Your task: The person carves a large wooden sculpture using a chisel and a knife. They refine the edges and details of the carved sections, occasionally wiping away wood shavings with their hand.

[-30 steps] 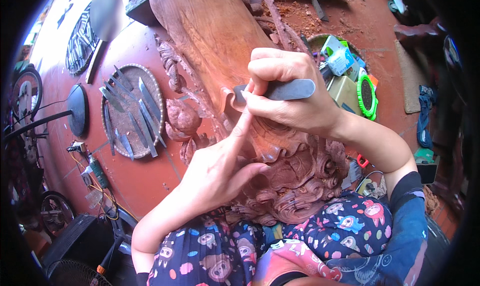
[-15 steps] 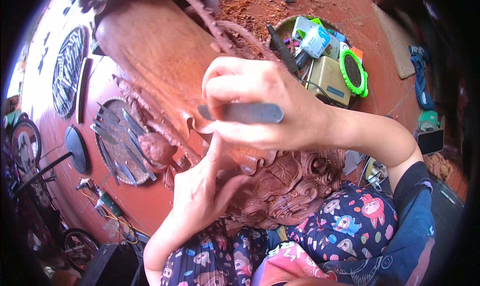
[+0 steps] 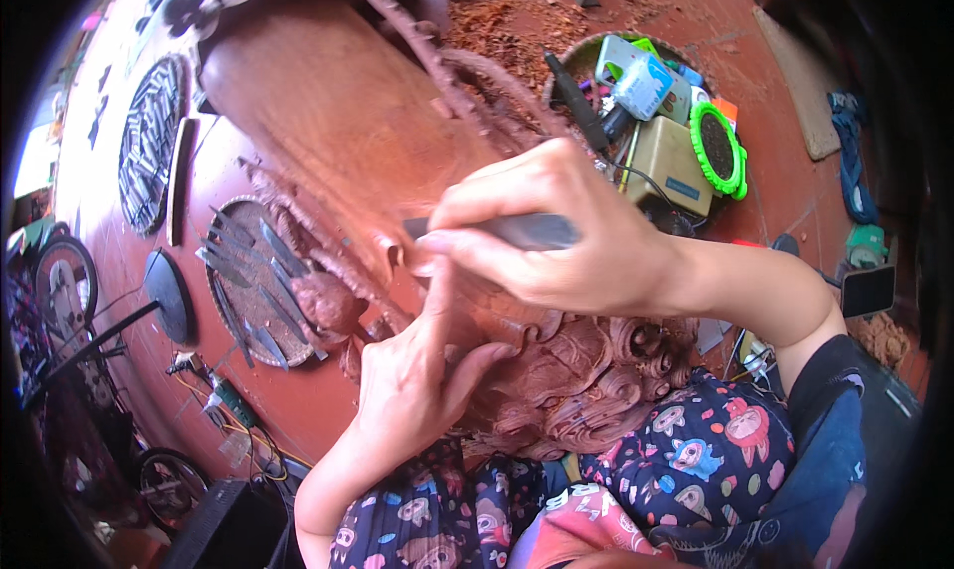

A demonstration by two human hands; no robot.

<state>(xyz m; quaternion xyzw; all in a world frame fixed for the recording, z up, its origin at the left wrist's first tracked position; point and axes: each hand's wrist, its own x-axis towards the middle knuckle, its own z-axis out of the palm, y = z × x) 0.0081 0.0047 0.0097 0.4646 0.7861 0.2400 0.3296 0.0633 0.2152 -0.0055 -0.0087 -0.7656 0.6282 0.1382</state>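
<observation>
A large reddish-brown wood carving [image 3: 348,122] stretches from the far left down to my lap, with a smooth broad face and curled relief at its near end. My right hand [image 3: 586,241] pinches a flat grey metal carving blade [image 3: 537,231] between thumb and fingers. The blade's tip rests at or just above the smooth wood, beside a small curled edge. My left hand [image 3: 407,375] lies on the near part of the carving, thumb and index finger stretched apart. Its index fingertip reaches close to my right thumb; its other fingers are partly hidden.
Left of the carving, a round tray [image 3: 234,301] holds several flat blades, and an oval tray [image 3: 149,147] holds many metal tools. At right, a basket [image 3: 586,47] of odds and ends stands beside a beige box [image 3: 666,166] and green-rimmed round item [image 3: 717,150]. Wood shavings [image 3: 507,22] litter the floor.
My right hand has shifted slightly right, and its fingers have gone from curled over the blade to a straighter pinch. My left hand keeps its pose. The whole view has shifted a little.
</observation>
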